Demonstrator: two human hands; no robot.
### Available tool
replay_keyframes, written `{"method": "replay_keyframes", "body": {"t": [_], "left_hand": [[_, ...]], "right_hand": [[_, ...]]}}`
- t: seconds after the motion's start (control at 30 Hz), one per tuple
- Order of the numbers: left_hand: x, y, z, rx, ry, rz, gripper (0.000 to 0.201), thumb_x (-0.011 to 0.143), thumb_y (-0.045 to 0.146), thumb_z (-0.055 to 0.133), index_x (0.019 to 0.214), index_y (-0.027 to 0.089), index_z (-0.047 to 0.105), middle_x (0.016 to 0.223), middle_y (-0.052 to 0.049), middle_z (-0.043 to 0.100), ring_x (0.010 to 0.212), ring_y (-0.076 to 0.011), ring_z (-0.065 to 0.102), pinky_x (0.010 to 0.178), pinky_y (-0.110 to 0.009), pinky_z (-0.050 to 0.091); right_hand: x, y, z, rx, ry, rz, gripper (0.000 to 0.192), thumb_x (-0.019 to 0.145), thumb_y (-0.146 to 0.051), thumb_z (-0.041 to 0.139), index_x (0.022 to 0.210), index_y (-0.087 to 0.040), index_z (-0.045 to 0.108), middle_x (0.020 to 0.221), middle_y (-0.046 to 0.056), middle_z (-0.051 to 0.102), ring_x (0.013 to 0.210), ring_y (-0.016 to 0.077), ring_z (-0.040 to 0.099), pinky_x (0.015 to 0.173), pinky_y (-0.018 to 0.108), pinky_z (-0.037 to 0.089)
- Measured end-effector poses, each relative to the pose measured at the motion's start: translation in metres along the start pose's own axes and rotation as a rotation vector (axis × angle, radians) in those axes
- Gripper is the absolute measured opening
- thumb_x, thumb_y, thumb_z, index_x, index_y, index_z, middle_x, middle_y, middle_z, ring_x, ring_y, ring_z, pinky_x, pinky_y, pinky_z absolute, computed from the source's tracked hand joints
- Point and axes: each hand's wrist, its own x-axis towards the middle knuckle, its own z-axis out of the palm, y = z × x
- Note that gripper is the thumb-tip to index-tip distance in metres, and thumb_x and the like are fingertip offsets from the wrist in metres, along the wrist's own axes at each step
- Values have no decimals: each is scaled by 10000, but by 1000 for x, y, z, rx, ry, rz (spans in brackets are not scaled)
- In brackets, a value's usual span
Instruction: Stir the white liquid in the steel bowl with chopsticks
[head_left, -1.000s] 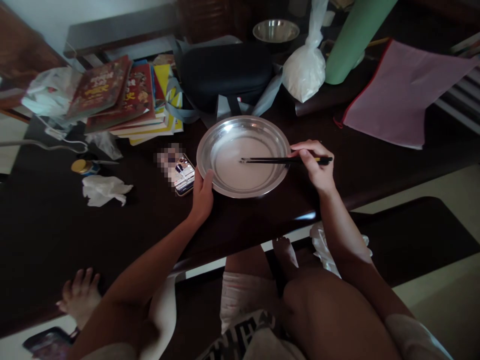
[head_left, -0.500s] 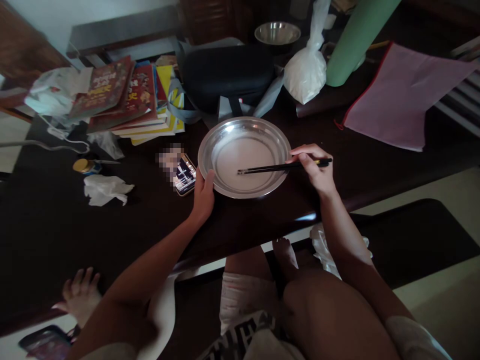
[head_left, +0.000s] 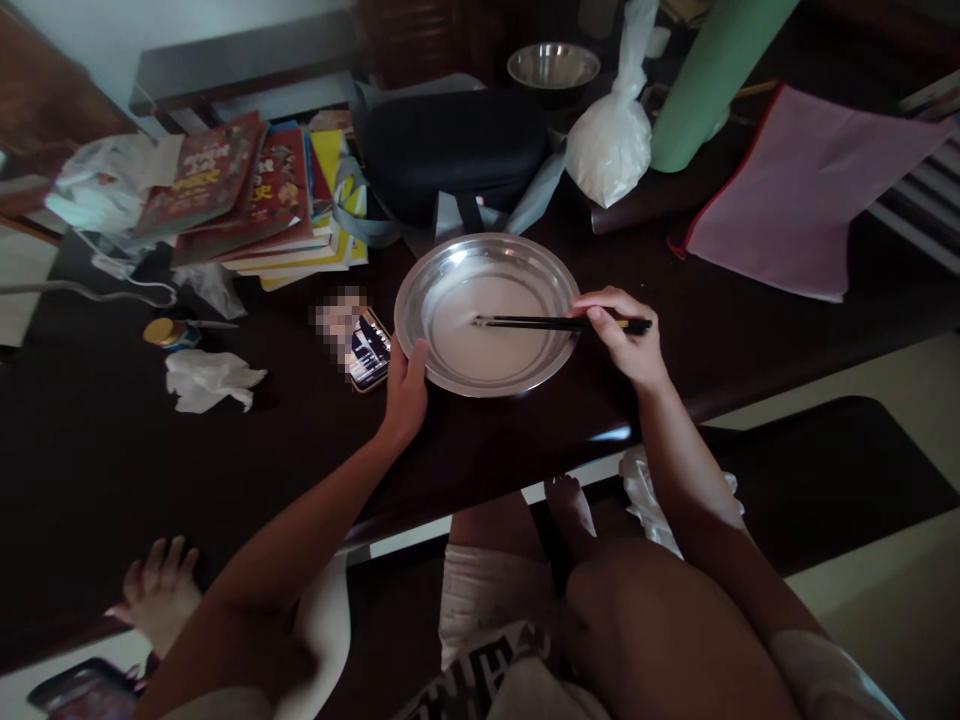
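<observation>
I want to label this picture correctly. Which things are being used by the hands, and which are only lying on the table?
In use:
- metal plate, steadied by the left hand
- chopsticks, held in the right hand

Lying about:
- books
- phone
- tissue
- black case
- white bag
- pink pouch

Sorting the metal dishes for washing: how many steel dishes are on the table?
2. A steel plate lies at the near edge between both hands; a small steel bowl stands at the back, behind the black case. Clutter may hide others.
</observation>
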Motion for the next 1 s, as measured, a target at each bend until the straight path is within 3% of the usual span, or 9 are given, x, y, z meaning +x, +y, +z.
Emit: {"method": "replay_keyframes", "body": {"t": [0.1,0.3,0.43,0.63,0.8,0.93,1.0], "left_hand": [[0,0,0,10,-3,1,461,876,600,516,1204,285,595,1253,-58,612,1272,-249,523,1161,-466,352],[0,1,0,8,-3,-8,455,886,581,512,1214,275,585,1225,-62,622,1294,-248,505,1176,-475,326],[0,2,0,7,-1,-17,484,868,606,524,1207,268,587,1268,-64,602,1268,-253,520,1161,-479,346],[1,1,0,0,-4,-1,464,874,605,516,1209,292,584,1249,-51,622,1285,-242,516,1168,-462,347],[0,1,0,50,-1,12,471,881,610,497,1214,288,580,1247,-60,618,1273,-250,524,1158,-471,357],[0,-1,0,57,-6,29,455,896,595,479,1223,294,574,1236,-57,622,1278,-244,521,1155,-461,362],[0,-2,-1,42,-7,30,455,894,595,484,1227,296,572,1228,-55,625,1279,-244,519,1157,-464,360]], "right_hand": [[-1,0,-1,22,85,71,222,901,-436,579,932,-273,727,803,-3,731,740,157,719,724,333,584],[0,0,0,5,-5,30,197,886,-423,604,951,-285,730,816,-3,737,788,165,718,757,341,580],[0,0,-1,34,95,47,210,904,-419,580,935,-271,726,791,-9,725,732,149,716,721,323,578],[0,-1,0,7,-17,48,206,888,-435,599,951,-288,729,832,-5,742,798,165,725,760,339,584],[-1,0,0,57,105,67,202,906,-419,579,940,-281,722,769,-15,723,711,147,717,691,312,577],[-1,0,0,49,12,55,209,886,-438,601,947,-274,716,799,-8,725,760,157,722,728,328,583],[0,1,0,10,25,35,220,887,-448,597,948,-274,716,820,-2,725,788,161,720,758,340,584]]}}
